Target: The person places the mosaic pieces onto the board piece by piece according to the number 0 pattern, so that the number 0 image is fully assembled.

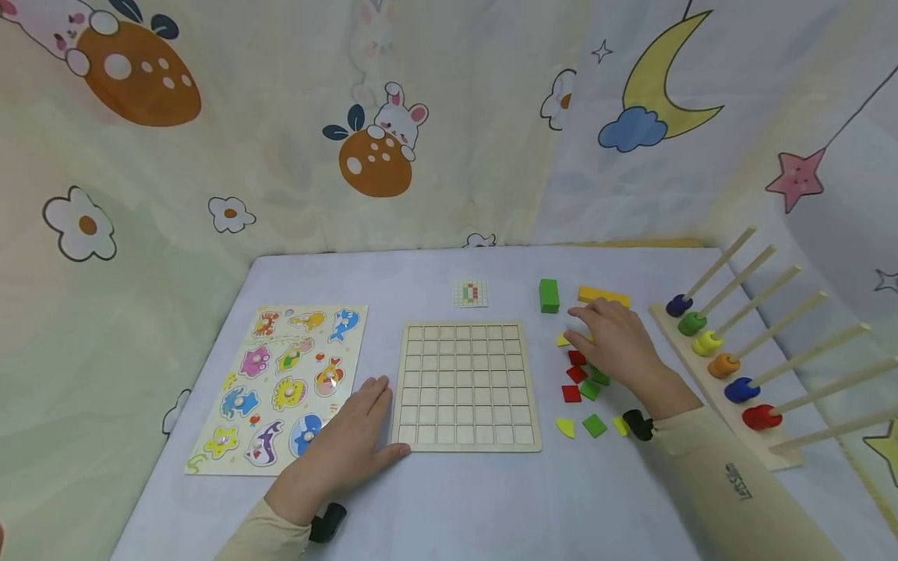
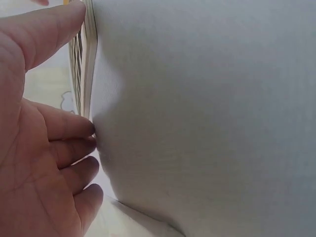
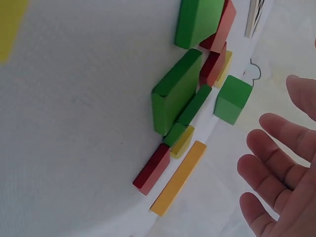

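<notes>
A wooden grid board [image 1: 466, 388] lies on the white table. My left hand [image 1: 356, 436] rests beside its left edge, fingers straight, thumb at the lower left corner. In the left wrist view, that hand's thumb and fingertips [image 2: 81, 126] are at the board's edge. My right hand [image 1: 620, 347] hovers over small coloured blocks, partly hiding them. Its fingers look relaxed in the right wrist view, with nothing between them. Around it lie red blocks [image 1: 571, 393], green blocks [image 1: 594, 425], a yellow quarter-round piece [image 1: 565, 427] and an orange-yellow bar [image 3: 178, 178].
An animal peg puzzle [image 1: 238, 428] lies on the left, partly under my left forearm. A small pattern card [image 1: 471, 294] is behind the grid board. A green box-shaped block [image 1: 549, 296] stands at the back. To the right is a peg stand [image 1: 677, 335] with coloured beads.
</notes>
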Tool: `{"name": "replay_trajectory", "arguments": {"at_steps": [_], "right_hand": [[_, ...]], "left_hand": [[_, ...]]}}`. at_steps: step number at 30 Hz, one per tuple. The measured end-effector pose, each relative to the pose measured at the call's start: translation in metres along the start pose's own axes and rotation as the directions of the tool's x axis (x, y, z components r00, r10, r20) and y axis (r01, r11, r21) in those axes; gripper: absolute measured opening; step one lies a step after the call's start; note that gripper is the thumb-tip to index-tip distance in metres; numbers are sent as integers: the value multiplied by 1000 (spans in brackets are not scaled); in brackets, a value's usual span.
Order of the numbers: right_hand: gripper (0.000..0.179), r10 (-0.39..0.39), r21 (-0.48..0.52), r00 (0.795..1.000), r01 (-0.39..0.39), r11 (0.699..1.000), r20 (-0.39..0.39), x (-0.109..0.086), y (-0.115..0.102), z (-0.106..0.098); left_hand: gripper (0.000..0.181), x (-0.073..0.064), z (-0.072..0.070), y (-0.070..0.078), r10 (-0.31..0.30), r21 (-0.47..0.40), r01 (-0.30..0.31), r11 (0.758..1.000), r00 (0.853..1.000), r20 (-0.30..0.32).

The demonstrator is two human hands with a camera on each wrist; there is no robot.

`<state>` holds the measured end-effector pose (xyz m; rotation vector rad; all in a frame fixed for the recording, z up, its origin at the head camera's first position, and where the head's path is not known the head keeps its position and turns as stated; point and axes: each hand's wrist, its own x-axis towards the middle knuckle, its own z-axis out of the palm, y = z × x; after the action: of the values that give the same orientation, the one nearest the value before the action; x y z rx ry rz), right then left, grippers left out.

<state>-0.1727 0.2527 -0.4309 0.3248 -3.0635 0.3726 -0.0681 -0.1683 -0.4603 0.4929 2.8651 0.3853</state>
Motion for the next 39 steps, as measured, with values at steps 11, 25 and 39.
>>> {"name": "replay_trajectory", "arguments": {"at_steps": [11,25,39], "right_hand": [[47,36,-4,996,-36,999,78,7,4,7],[40,-11,-121,990,28,992,141,18,7,12],[31,-35,-144,986,59,988,163,29,5,13]], "left_hand": [[97,1,3,0,28,15,-28,999,1000,-2],[94,1,5,1,36,4,-36,999,999,-2],[96,1,7,1,5,11,-5,1000,1000,7]]}}
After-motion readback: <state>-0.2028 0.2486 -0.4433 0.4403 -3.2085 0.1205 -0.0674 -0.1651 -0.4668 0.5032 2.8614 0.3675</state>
